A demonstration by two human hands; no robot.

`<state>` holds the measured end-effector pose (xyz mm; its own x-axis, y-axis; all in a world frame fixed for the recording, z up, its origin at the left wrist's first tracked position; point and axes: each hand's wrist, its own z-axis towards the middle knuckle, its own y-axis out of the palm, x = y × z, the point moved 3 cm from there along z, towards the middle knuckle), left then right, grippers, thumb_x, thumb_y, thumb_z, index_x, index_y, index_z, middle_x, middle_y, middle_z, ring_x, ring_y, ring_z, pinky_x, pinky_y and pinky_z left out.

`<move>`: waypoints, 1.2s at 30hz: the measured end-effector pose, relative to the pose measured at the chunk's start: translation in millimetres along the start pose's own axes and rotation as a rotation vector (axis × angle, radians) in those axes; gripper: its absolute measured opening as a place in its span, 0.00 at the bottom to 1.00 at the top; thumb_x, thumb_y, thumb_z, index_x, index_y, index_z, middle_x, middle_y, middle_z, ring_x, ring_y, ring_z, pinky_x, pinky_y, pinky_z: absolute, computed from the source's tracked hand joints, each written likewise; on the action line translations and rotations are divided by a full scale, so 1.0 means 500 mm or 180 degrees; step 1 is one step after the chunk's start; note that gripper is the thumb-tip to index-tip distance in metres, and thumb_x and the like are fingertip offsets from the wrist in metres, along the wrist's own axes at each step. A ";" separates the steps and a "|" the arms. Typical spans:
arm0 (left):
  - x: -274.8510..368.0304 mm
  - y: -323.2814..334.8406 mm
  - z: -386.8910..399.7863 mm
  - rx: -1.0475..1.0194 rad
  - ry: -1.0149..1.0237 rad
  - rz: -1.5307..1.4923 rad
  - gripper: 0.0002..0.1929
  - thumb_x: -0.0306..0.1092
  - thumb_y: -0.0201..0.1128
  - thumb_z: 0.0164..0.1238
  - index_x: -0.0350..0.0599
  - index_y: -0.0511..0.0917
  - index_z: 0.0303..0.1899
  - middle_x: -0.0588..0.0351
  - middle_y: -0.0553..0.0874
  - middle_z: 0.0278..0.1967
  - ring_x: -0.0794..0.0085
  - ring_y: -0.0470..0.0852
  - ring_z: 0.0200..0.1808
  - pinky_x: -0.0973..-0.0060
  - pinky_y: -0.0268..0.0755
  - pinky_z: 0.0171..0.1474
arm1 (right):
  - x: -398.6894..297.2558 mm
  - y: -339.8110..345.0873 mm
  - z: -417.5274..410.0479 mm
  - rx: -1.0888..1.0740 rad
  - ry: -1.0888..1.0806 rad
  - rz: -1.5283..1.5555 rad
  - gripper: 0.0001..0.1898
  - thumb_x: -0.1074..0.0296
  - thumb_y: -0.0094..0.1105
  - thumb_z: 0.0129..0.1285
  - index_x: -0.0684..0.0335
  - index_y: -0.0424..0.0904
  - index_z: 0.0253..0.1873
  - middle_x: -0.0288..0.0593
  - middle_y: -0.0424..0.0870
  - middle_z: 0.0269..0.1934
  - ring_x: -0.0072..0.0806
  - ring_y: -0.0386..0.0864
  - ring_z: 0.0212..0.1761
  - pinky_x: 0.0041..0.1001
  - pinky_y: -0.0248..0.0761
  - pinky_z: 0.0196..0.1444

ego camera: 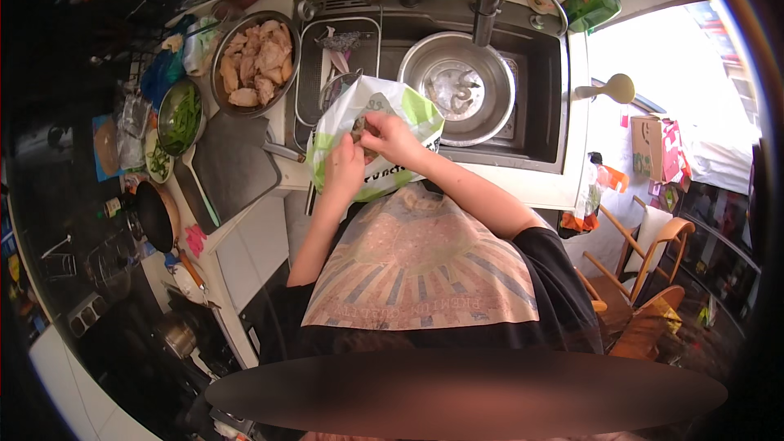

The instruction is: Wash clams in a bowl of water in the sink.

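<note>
Over a white and green plastic bag [401, 101] at the sink's near edge, both hands meet. My left hand [345, 165] and my right hand [392, 139] pinch a small greyish-brown thing [361, 128] between their fingertips, apparently a raw shrimp; the fingers partly hide it. More grey pieces, apparently shrimp, lie in the bag's opening. Just right of the bag, a round steel basin [503, 101] stands in the sink under the black faucet [486, 15], with several grey shrimp [462, 93] at its bottom.
Left of the sink stand a bowl of raw-looking meat pieces [260, 61], a cleaver [282, 150] on a dark cutting board [239, 165], and a bowl of cut green vegetables [184, 113]. A wire basket [306, 55] holds utensils. Soap bottles [597, 9] stand at the back right.
</note>
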<state>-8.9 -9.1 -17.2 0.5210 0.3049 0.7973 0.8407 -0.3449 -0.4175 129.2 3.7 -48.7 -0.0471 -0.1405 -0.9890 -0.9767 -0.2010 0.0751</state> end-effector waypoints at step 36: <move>-0.081 -0.047 0.029 -0.0537 -0.0879 -0.1474 0.17 0.40 0.46 0.70 0.35 0.77 0.37 0.46 0.85 0.31 0.63 0.86 0.32 0.69 0.79 0.40 | -0.049 -0.020 -0.014 0.0147 -0.0871 -0.1146 0.19 0.71 0.63 0.53 0.64 0.82 0.53 0.49 0.84 0.37 0.40 0.84 0.34 0.34 0.78 0.40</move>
<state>-47.9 -0.4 -46.1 0.1418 0.6713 0.7275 0.9673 -0.2502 0.0423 141.3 2.4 -24.4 0.2497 0.1931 -0.9489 -0.9491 -0.1457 -0.2794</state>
